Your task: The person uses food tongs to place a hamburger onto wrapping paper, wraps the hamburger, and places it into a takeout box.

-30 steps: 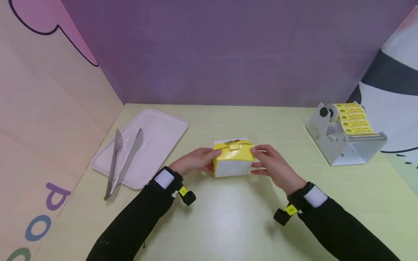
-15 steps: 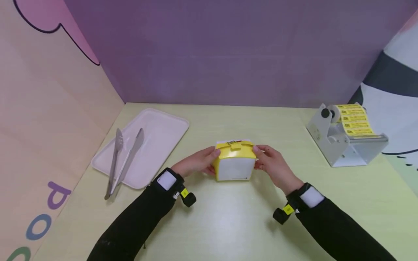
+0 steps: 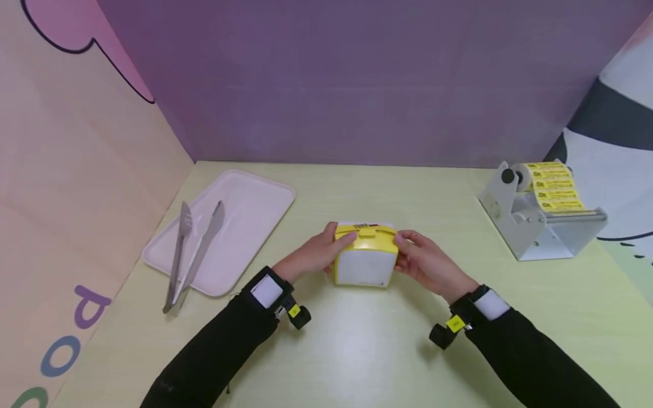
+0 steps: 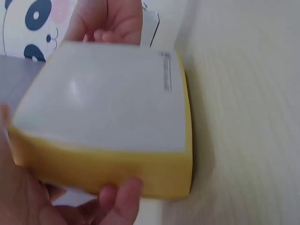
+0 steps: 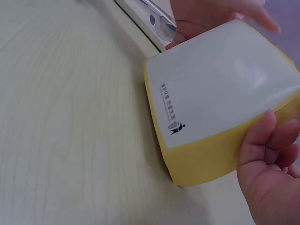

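A small yellow and white cardboard takeaway box (image 3: 366,267) stands in the middle of the table in the head view, its yellow lid folded down with a tab at the front. My left hand (image 3: 312,255) holds its left side, the thumb lying over the lid's front edge. On the opposite side my right hand (image 3: 431,265) grips the box, thumb near the lid's corner and fingers against the side wall. Small print marks the white front panel (image 5: 215,89) in the right wrist view. The left wrist view shows fingertips (image 4: 126,197) touching the yellow side. The box's back is hidden.
To the left, a pale tray (image 3: 255,212) lies on the table (image 3: 357,351), with metal tongs (image 3: 178,249) across its near edge. A metal label dispenser (image 3: 543,218) with a roll of yellow labels (image 3: 556,184) stands at the right. A purple wall (image 3: 336,85) rises behind.
The box has shifted slightly toward me, and more of its front panel shows. My left thumb has slid right over the lid. My right fingers, spread earlier, have drawn in against the box.
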